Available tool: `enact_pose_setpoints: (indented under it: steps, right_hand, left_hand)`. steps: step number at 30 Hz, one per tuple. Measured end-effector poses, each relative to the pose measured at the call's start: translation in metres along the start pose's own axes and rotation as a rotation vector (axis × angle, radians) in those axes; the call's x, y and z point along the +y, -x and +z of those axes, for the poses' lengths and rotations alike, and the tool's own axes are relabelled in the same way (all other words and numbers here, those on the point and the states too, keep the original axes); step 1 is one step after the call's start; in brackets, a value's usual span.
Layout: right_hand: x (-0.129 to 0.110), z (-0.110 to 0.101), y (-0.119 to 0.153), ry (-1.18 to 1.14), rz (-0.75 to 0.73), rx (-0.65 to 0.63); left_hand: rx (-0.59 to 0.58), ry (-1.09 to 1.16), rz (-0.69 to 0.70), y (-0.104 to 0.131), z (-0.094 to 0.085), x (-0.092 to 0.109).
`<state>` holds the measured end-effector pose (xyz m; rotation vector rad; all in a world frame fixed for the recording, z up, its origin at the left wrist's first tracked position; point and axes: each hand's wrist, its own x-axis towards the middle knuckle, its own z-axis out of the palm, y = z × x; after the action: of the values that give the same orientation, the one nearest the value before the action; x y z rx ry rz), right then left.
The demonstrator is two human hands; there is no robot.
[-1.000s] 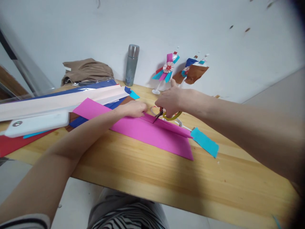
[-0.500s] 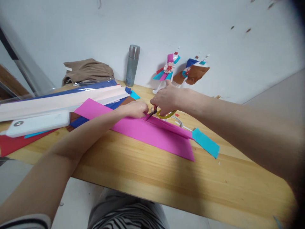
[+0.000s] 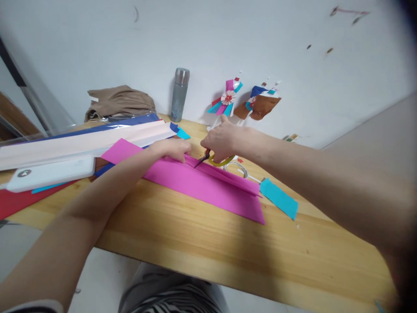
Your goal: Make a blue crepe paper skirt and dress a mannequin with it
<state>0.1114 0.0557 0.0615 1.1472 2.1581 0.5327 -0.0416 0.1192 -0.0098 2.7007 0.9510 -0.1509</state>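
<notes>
A long pink sheet (image 3: 208,191) lies across the wooden table, with a strip along its far side partly cut and lifted. My left hand (image 3: 177,150) grips the sheet's far edge, fingers closed on it. In my right hand (image 3: 220,141) is a pair of scissors (image 3: 224,161) with yellow handles. Its dark blades point down and left at the cut in the sheet, just right of my left hand. A roll of clear tape (image 3: 239,169) lies behind the sheet, and a turquoise strip (image 3: 279,198) sits by its right end.
Left are a white device (image 3: 54,173), a red sheet (image 3: 29,200) and a long pale wrapped sheet (image 3: 81,144). Along the wall stand a brown cloth bundle (image 3: 122,102), a thermos flask (image 3: 180,95) and ribbon-decorated pieces (image 3: 228,98). The table's near edge (image 3: 182,265) faces me.
My left hand has slid left along the sheet's edge. My right hand and the scissors have also moved slightly left, and the view has tilted up a little.
</notes>
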Motion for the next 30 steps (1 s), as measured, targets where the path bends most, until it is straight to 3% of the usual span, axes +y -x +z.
enact_pose_setpoints:
  steps: [4, 10, 19, 30]
  right_hand:
    - [-0.001, -0.002, 0.0, -0.04, 0.044, -0.016]
    - [0.009, 0.0, 0.001, -0.09, -0.008, -0.015]
    - [0.005, -0.006, -0.009, -0.054, -0.021, 0.005]
    - [-0.002, -0.026, -0.008, -0.009, -0.008, -0.129]
  left_hand:
    - [-0.069, -0.131, 0.02, 0.0, 0.001, 0.006]
    - [-0.109, -0.149, 0.037, 0.001, -0.004, 0.019]
    - [-0.06, -0.175, 0.051, -0.001, 0.0, 0.018]
    - [-0.039, -0.215, 0.051, 0.002, 0.0, 0.022]
